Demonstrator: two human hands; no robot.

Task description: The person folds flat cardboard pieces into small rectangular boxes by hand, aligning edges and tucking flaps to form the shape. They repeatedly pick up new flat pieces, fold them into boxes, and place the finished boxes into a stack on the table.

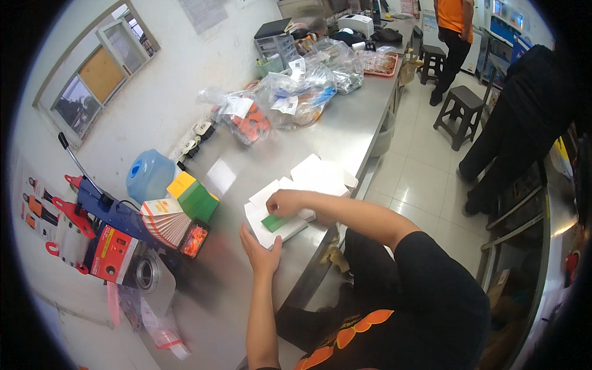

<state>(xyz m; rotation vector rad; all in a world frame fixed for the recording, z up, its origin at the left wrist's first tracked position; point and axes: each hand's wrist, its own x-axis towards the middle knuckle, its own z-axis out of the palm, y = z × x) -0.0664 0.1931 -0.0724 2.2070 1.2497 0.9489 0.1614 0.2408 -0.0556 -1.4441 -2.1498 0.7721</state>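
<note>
**First onlooker:** A person's right hand (282, 202) bunches its fingers at a green strip (270, 224) lying on white sheets (256, 211); whether they pinch it, I can't tell. The left hand (263, 251) opens wide beside them, apparently holding nothing.

**Second onlooker:** The risk?

**First:** The sheets could skid on the smooth steel table (209, 302) under a sideways push, leaving the strip crooked. Readable writing?

**Second:** White labels (237, 106) mark plastic bags (306, 92); their print is too small from here.
</note>
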